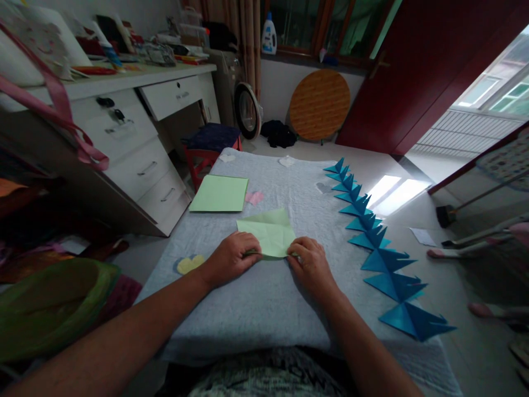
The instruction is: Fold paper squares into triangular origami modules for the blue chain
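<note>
A sheet of light green origami paper (270,231) lies in front of me, creased, with its near edge folded over. My left hand (236,256) pinches its near left corner between thumb and curled fingers. At the near right corner my right hand (309,264) grips the same sheet, fingers closed. Both hands rest low over the cloth-covered table (264,309). Beyond my left hand sits a flat stack of green paper (221,194). Along the table's right side runs a row of several folded blue paper cranes (387,262).
A white desk (136,160) with drawers stands to the left, a stool (210,143) beside it. Behind are a washing machine (225,71) with its door ajar and a round wooden tabletop (319,105). A green-lined bin (53,309) is at the lower left.
</note>
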`<state>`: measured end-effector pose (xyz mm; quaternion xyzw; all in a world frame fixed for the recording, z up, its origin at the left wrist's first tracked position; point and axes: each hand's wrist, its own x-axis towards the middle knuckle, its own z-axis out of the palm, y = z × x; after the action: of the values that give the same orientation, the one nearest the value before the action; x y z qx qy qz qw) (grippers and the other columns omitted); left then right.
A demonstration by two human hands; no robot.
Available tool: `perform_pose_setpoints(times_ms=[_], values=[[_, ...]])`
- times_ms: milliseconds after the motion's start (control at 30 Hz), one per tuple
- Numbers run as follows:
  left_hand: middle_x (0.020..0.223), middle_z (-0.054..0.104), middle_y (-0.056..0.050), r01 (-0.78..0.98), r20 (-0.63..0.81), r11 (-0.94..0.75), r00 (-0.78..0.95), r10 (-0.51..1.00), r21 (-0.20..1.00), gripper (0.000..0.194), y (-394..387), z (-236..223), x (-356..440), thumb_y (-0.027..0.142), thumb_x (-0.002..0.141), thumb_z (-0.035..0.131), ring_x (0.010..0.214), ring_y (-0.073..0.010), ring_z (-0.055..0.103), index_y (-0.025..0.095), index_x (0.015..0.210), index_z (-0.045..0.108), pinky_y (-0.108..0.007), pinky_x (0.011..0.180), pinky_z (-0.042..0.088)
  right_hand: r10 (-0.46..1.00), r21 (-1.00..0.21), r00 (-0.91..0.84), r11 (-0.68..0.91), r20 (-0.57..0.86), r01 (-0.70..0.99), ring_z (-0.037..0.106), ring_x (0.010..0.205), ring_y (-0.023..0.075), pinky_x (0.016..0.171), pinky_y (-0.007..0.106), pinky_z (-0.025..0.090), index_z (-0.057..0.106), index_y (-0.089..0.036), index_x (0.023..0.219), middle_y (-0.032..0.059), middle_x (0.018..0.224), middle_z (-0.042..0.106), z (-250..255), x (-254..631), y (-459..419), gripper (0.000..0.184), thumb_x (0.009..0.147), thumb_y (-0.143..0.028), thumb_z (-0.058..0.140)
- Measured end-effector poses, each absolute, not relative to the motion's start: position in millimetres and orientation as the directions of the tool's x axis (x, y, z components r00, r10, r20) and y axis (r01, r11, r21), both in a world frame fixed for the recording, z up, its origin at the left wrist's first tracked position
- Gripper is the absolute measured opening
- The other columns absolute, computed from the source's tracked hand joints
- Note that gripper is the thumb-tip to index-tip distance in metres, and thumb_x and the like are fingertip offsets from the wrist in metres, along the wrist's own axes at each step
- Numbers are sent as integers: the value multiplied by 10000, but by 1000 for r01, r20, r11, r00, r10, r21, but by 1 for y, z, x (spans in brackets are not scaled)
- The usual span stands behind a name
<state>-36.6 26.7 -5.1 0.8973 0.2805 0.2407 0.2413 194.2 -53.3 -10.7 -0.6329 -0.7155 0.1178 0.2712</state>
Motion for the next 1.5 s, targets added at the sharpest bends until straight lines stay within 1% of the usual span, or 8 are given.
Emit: perform_pose_setpoints(times_ms=[200, 333, 467, 633, 800, 967, 1167, 1500], values=[[883, 672, -46, 479, 214, -547, 585, 782, 686, 192, 37, -7, -37, 328, 899, 616, 889, -208, 588, 188, 772, 647, -361, 858, 463, 975, -599, 37, 106, 221, 794, 582, 973, 232, 901, 389, 400, 725, -210, 777, 56, 982, 689, -18, 199, -47, 123, 814, -99, 687], [877, 658, -52, 558, 205, -542, 554, 807, 628, 240, 40, -10, -36, 334, 907, 575, 891, -215, 576, 187, 726, 633, -386, 875, 466, 980, -611, 61, 68, 188, 789, 580, 980, 232, 895, 386, 400, 717, -204, 777, 58, 977, 687, -16, 199, -47, 112, 826, -111, 676], [936, 661, -64, 595, 225, -555, 538, 813, 582, 181, 39, -12, -35, 317, 863, 619, 926, -230, 578, 185, 741, 639, -401, 886, 471, 979, -602, 66, 65, 193, 796, 570, 995, 242, 904, 402, 384, 720, -212, 807, 58, 983, 680, -14, 196, -48, 116, 847, -119, 662], [954, 673, -47, 457, 294, -575, 548, 783, 678, 113, 36, -7, -35, 303, 862, 640, 946, -211, 605, 201, 820, 664, -386, 913, 479, 975, -579, 51, 84, 214, 811, 560, 988, 249, 892, 412, 375, 725, -220, 803, 60, 978, 675, -14, 193, -49, 127, 854, -128, 655], [906, 672, -35, 323, 303, -592, 624, 720, 739, 188, 34, -1, -39, 298, 882, 627, 910, -186, 616, 196, 725, 638, -338, 879, 491, 978, -567, 54, 72, 202, 821, 559, 991, 243, 892, 403, 386, 726, -212, 802, 58, 978, 671, -14, 194, -49, 121, 851, -128, 654], [849, 634, -28, 473, 209, -564, 611, 763, 677, 251, 38, -3, -42, 310, 872, 620, 879, -196, 586, 186, 656, 591, -347, 839, 474, 980, -581, 55, 68, 192, 811, 560, 981, 246, 894, 408, 387, 708, -204, 784, 64, 974, 676, -15, 196, -48, 110, 849, -138, 648], [894, 635, -48, 703, 147, -455, 455, 878, 546, 230, 41, -12, -37, 337, 838, 676, 926, -243, 555, 184, 666, 670, -420, 882, 431, 974, -552, 92, 37, 205, 833, 563, 969, 254, 882, 413, 385, 678, -203, 751, 70, 968, 677, -18, 194, -47, 123, 855, -156, 632], [883, 635, -50, 764, 159, -432, 408, 899, 479, 237, 38, -14, -33, 352, 853, 671, 926, -252, 525, 189, 681, 688, -425, 863, 404, 961, -543, 107, 51, 255, 838, 545, 914, 255, 827, 404, 378, 641, -205, 713, 74, 921, 660, -20, 193, -48, 150, 851, -167, 596]])
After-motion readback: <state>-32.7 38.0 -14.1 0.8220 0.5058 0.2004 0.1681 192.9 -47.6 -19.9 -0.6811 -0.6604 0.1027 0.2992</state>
